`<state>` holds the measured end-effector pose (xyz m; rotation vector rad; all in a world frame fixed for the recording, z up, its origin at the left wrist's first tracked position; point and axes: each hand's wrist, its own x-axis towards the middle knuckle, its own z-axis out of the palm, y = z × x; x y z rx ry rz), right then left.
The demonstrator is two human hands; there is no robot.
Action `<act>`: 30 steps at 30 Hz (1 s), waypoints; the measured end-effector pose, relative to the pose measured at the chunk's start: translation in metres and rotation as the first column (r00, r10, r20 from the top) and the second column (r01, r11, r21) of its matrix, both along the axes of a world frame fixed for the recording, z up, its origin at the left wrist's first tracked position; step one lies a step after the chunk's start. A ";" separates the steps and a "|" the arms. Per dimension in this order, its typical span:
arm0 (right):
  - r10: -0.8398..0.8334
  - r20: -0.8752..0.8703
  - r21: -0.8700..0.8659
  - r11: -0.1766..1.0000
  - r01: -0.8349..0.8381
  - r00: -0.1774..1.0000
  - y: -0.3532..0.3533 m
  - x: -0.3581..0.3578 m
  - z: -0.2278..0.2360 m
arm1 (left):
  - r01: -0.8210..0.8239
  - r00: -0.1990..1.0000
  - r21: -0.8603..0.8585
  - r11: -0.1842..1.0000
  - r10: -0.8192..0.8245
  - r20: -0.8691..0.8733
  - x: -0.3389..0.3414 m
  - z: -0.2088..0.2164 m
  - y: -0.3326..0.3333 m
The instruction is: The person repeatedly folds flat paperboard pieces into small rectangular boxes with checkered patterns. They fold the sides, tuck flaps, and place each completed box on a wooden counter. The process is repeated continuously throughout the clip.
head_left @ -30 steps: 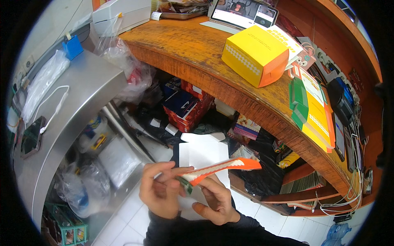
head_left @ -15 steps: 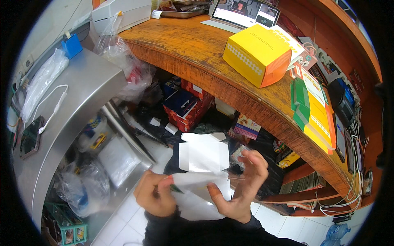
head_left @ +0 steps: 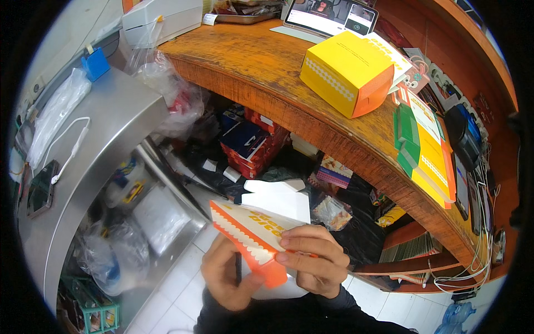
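Observation:
A partly folded cardboard box [head_left: 245, 221] is held up in front of my body. Its printed side is cream with yellow lettering and an orange scalloped band, and a white inner panel with small flaps spreads out beyond it. My left hand [head_left: 229, 275] is closed on the lower left of the box, its thumb pressed near an orange flap. On the right, my right hand [head_left: 314, 259] pinches the box's edge, fingers laid over the printed panel. The parts of the box under my palms are hidden.
A wooden counter [head_left: 239, 55] curves across the far side, bearing a folded yellow box [head_left: 342, 69], flat box blanks [head_left: 425, 150] and a tablet [head_left: 328, 16]. To the left, a steel table [head_left: 119, 111] holds a phone [head_left: 43, 188]. Plastic bags [head_left: 111, 256] lie below it.
The near part of the box has swung up, so its printed orange and cream side now shows instead of white. My right hand has come from spread fingers to a grip on it.

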<state>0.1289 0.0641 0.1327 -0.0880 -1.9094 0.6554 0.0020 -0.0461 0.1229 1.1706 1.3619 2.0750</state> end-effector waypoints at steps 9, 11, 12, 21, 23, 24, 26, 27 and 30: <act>0.410 0.001 -0.451 0.814 -0.365 0.912 0.004 0.022 0.012 | -0.178 0.964 0.106 0.978 0.195 -0.182 -0.003 -0.004 0.002; 0.470 -0.008 -0.436 0.792 -0.426 0.883 0.007 0.023 0.011 | -0.168 0.956 0.149 0.974 0.198 -0.216 -0.005 -0.001 -0.001; 0.480 -0.038 -0.422 0.787 -0.450 0.876 0.007 0.022 0.010 | -0.164 0.955 0.143 0.976 0.194 -0.223 -0.005 0.001 -0.003; 0.131 -0.118 -0.281 0.946 -0.160 0.984 -0.020 0.007 0.005 | -0.302 0.901 0.186 0.935 0.344 -0.265 0.018 0.008 -0.002; 0.061 -0.123 -0.244 0.966 -0.090 0.991 -0.026 0.003 0.003 | -0.299 0.894 0.163 0.940 0.336 -0.297 0.021 0.006 -0.006; 0.005 -0.101 -0.210 0.977 -0.026 0.995 -0.028 0.001 0.002 | -0.298 0.896 0.120 0.947 0.321 -0.308 0.021 0.005 -0.008; -0.110 -0.069 -0.152 0.983 0.099 0.992 -0.031 -0.003 0.000 | -0.247 0.909 0.048 0.968 0.249 -0.334 0.021 0.003 -0.010; -0.154 -0.030 -0.112 0.982 0.150 0.988 -0.032 -0.004 -0.001 | -0.220 0.915 0.034 0.975 0.218 -0.338 0.020 0.003 -0.010; -0.106 0.035 -0.058 0.992 0.108 0.994 -0.029 -0.006 0.000 | -0.213 0.929 0.127 0.969 0.241 -0.281 0.018 0.005 -0.007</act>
